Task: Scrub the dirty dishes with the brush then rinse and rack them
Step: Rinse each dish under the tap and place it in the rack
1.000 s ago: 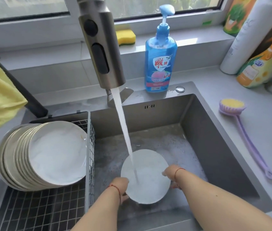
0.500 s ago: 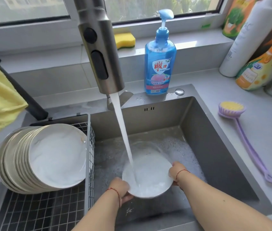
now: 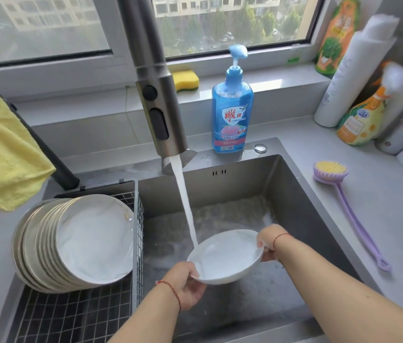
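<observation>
Water [image 3: 186, 209] hits the white dish [image 3: 230, 258]; left hand [image 3: 187, 284] and right hand [image 3: 268, 241] grip its rim

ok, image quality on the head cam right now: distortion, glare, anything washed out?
Head view: strong wide-angle bending, faucet and window frame lean; daylight washes out the white dish, held by left hand and right hand, and the racked plates; bottles at the right edge look soft.
</observation>
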